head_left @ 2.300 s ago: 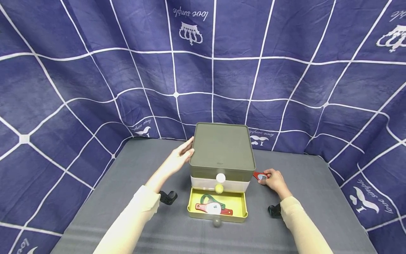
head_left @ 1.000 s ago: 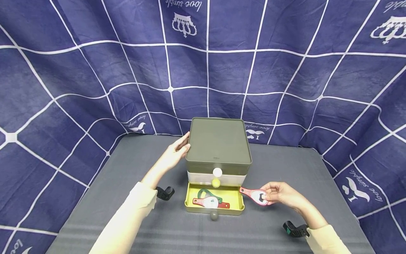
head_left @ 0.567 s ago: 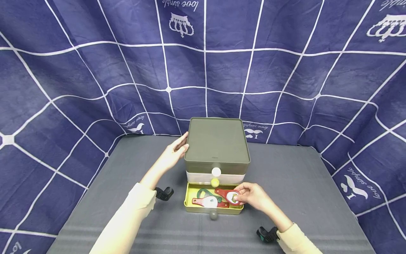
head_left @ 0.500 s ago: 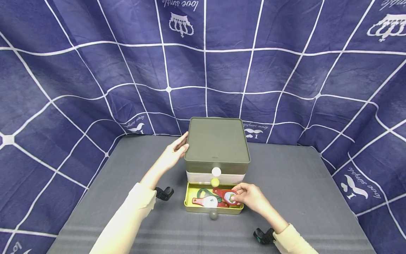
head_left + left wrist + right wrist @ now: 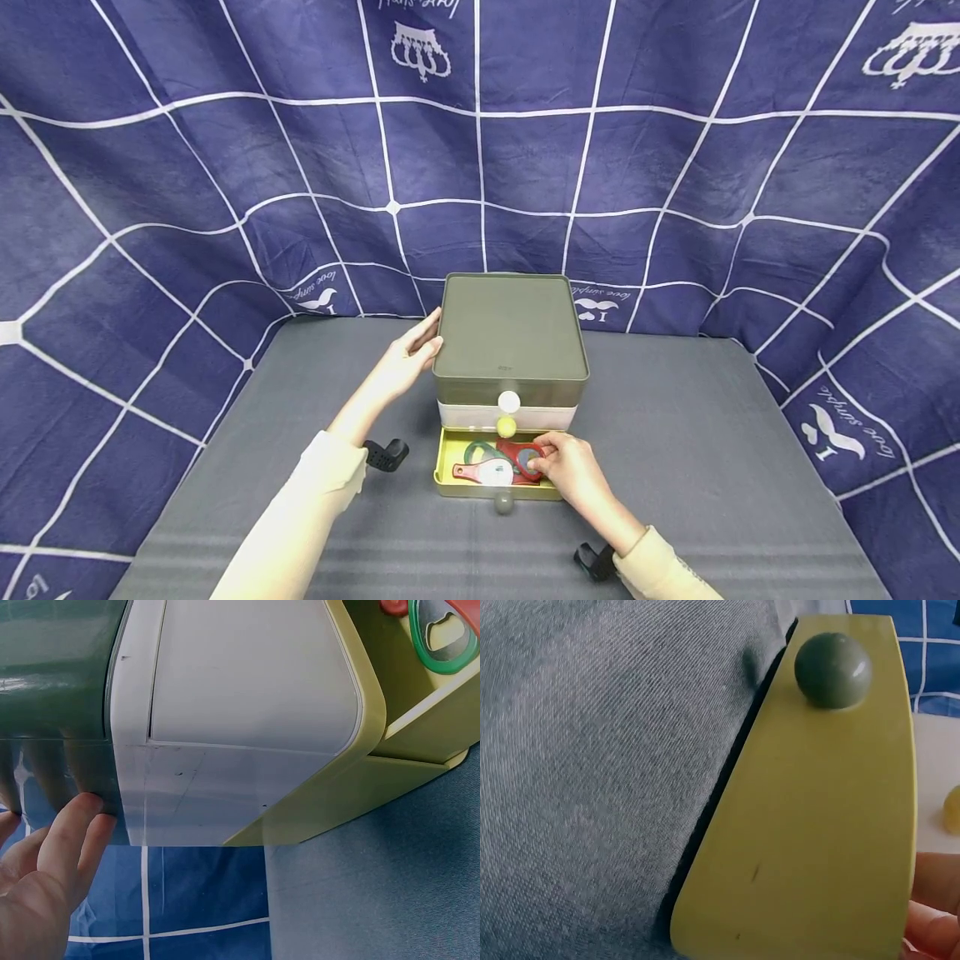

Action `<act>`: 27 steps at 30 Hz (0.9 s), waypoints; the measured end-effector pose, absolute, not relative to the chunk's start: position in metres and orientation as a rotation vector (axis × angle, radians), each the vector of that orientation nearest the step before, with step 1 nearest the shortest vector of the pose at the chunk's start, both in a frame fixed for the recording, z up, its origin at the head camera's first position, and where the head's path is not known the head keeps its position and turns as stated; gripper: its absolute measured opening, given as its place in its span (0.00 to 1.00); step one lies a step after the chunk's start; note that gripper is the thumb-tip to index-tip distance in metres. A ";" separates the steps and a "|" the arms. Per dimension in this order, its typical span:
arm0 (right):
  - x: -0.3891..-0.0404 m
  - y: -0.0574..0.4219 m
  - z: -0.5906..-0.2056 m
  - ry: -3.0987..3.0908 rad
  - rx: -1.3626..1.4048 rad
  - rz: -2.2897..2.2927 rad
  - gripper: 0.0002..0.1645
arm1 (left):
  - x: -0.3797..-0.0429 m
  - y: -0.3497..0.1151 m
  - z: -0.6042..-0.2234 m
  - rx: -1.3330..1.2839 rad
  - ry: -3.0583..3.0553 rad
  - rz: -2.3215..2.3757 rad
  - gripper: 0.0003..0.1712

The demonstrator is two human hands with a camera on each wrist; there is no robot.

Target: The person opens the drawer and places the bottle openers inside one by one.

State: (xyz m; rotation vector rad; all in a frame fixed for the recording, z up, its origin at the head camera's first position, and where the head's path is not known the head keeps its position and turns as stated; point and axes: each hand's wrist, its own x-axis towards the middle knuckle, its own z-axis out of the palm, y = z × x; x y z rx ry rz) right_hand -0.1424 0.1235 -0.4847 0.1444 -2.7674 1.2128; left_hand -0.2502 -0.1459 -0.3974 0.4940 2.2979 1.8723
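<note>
My right hand (image 5: 576, 473) is over the right end of the pulled-out yellow drawer (image 5: 463, 489), pinching a red bottle opener (image 5: 508, 448) by its round metal end. Under and beside it in the drawer are another red bottle opener (image 5: 495, 472) and a green-rimmed one (image 5: 476, 452), whose metal end also shows in the left wrist view. My left hand (image 5: 401, 367) rests its extended fingers against the left side of the drawer box (image 5: 513, 325). From the right wrist, the drawer front (image 5: 810, 817) hides the opener; only some fingers (image 5: 934, 930) show behind its edge.
Above the yellow drawer sits a closed white drawer (image 5: 465, 415) with a yellow knob (image 5: 506, 427). The top olive tier has a white knob (image 5: 508, 402). A grey cloth (image 5: 675, 433) covers the table, and a blue grid curtain (image 5: 525, 167) hangs behind.
My right hand has picked the red bottle opener off the table at the right and carried it left and down into the drawer. My left hand has stayed against the box.
</note>
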 end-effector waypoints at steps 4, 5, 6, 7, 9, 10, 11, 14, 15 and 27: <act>-0.138 0.124 -0.484 -2.760 0.245 1.071 0.15 | -0.249 -0.146 -0.396 0.487 2.305 1.863 0.32; -0.136 0.124 -0.483 -2.759 0.259 1.034 0.14 | -0.249 -0.146 -0.396 0.487 2.306 1.862 0.32; -0.135 0.125 -0.482 -2.756 0.270 1.019 0.14 | -0.250 -0.146 -0.396 0.488 2.303 1.865 0.32; -0.134 0.125 -0.481 -2.754 0.274 1.013 0.14 | -0.250 -0.146 -0.396 0.489 2.303 1.866 0.32; -0.132 0.126 -0.479 -2.755 0.256 1.041 0.13 | -0.250 -0.146 -0.396 0.489 2.302 1.868 0.32; -0.131 0.127 -0.478 -2.750 0.247 1.066 0.12 | -0.250 -0.146 -0.396 0.488 2.300 1.871 0.32; -0.131 0.127 -0.477 -2.746 0.234 1.090 0.11 | -0.250 -0.146 -0.396 0.486 2.297 1.872 0.32; -0.128 0.129 -0.473 -2.734 0.200 1.178 0.10 | -0.250 -0.146 -0.397 0.481 2.291 1.877 0.32; -0.127 0.129 -0.471 -2.730 0.190 1.216 0.10 | -0.251 -0.146 -0.396 0.479 2.289 1.878 0.32; -0.097 0.118 -0.463 -2.705 0.377 2.025 0.14 | -0.250 -0.146 -0.396 0.482 2.302 1.863 0.32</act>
